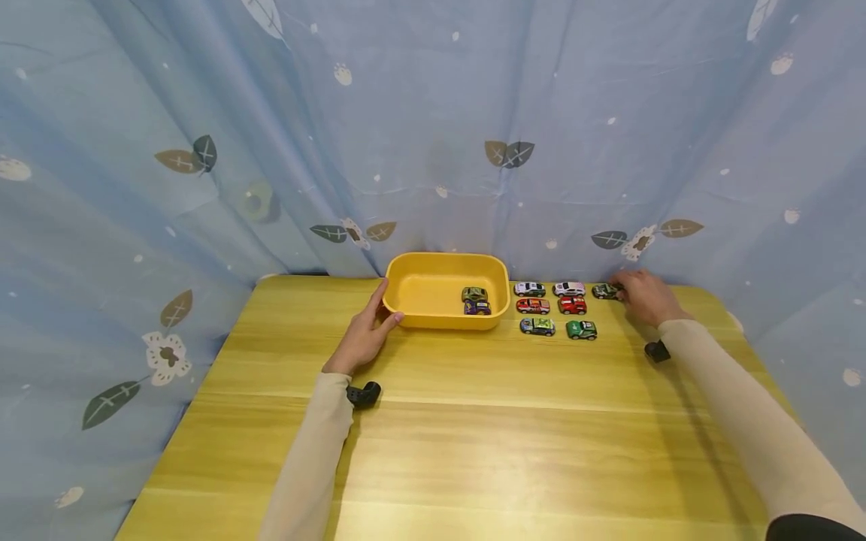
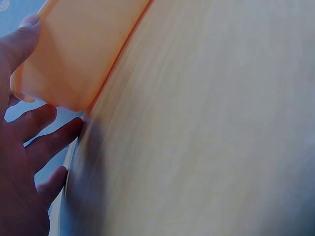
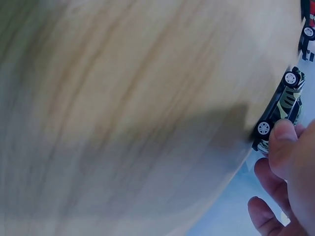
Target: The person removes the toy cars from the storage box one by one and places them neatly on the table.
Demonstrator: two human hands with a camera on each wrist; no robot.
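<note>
My left hand (image 1: 363, 336) holds the left end of a yellow plastic bin (image 1: 421, 321), thumb on its front wall and the index finger at its left side. In the left wrist view the other fingers (image 2: 55, 142) spread below the bin's corner. Inside the bin, at its right end, sit a green toy car (image 1: 474, 294) and a purple toy car (image 1: 477, 308). At the table's far right, my right hand (image 1: 648, 297) pinches the end of a dark green camouflage toy car (image 3: 280, 105). That car's wheels face the camera in the right wrist view.
Right of the bin, several toy cars stand in loose rows, among them a white car (image 1: 530, 289), a red car (image 1: 533, 306) and a green car (image 1: 582, 330). A blue patterned curtain (image 1: 433, 135) hangs along the back edge of the wooden table (image 1: 514, 436).
</note>
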